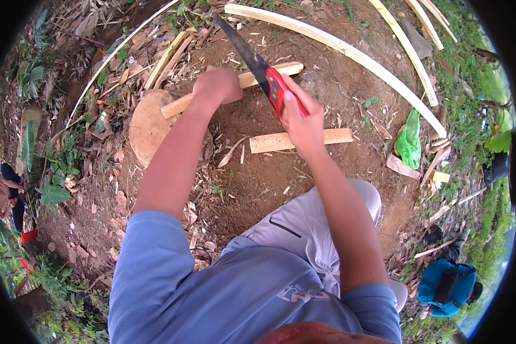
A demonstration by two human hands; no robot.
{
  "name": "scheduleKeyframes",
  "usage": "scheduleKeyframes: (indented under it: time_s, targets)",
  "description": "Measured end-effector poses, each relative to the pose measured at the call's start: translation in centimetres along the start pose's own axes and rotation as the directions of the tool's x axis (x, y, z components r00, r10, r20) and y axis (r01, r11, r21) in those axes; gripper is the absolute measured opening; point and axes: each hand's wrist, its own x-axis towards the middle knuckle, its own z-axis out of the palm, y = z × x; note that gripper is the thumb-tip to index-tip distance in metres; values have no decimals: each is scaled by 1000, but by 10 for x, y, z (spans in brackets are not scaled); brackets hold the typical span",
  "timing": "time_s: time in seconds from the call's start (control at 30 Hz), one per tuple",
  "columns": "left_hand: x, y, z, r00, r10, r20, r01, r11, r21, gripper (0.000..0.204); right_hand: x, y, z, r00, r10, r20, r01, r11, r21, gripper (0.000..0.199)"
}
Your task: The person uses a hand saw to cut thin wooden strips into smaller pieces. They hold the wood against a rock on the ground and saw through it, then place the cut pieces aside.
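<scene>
My left hand (218,87) is closed around a short wooden strip (176,106), whose left end rests on a round tree stump (144,133). My right hand (303,123) grips the red handle of a hand saw (247,53). The dark blade slants up and left, crossing the strip just right of my left hand. Whether the teeth have cut into the wood cannot be made out. Below the saw, a second short piece of wood (269,143) lies on the soil, partly behind my right hand and wrist.
Long pale wooden strips (350,49) lie at the far side and right. Two short sticks (167,60) lie beyond the stump. A green plastic bag (409,140) is at the right. People are at the left edge (8,192) and lower right (446,286).
</scene>
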Motion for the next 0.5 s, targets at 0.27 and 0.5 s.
scheduleKeyframes:
  time_s: [0.27, 0.5]
  targets:
    - [8, -8, 10, 1000, 12, 17, -12, 1000, 25, 35, -191, -80, -131, 996, 89, 10, -83, 960, -269, 47]
    - [9, -7, 12, 1000, 18, 1, -18, 1000, 13, 34, -166, -99, -128, 981, 196, -15, -196, 978, -68, 48]
